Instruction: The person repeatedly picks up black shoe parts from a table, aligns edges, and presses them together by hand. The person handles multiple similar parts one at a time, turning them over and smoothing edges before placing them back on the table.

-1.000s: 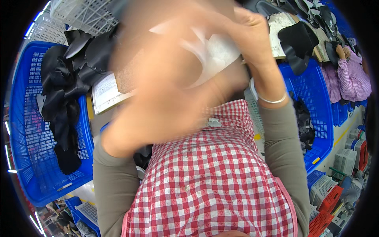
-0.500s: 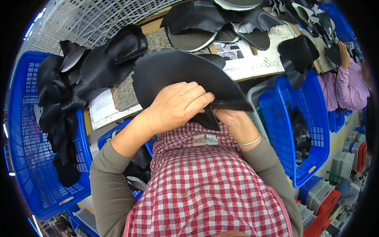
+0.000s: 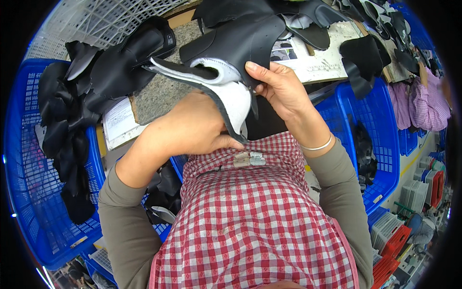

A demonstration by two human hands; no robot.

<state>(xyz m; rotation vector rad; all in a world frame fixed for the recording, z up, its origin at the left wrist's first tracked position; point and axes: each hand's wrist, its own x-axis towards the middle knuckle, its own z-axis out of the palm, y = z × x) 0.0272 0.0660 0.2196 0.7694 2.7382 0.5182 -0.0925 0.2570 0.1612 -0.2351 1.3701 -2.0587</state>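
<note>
I hold a black shoe upper with a white inner lining [image 3: 226, 82] close in front of my chest. My left hand [image 3: 192, 127] grips its lower edge from below, fingers curled around the white lining. My right hand [image 3: 279, 89] pinches the upper's right side, thumb on top; a thin bangle sits on that wrist. The piece is folded so the white lining faces me. Both sleeves are olive, over a red-and-white checked apron.
A stone-topped workbench [image 3: 159, 94] carries paper sheets and more black upper pieces [image 3: 125, 53]. Blue plastic baskets stand at the left [image 3: 29, 159] and right [image 3: 380, 125], black pieces draped over the left one. A person in a pink checked shirt [image 3: 423, 101] sits at the far right.
A second ago both hands were raised, blurred, close to the camera. Half a second ago they held the upper black side up; it is now turned with the white lining showing.
</note>
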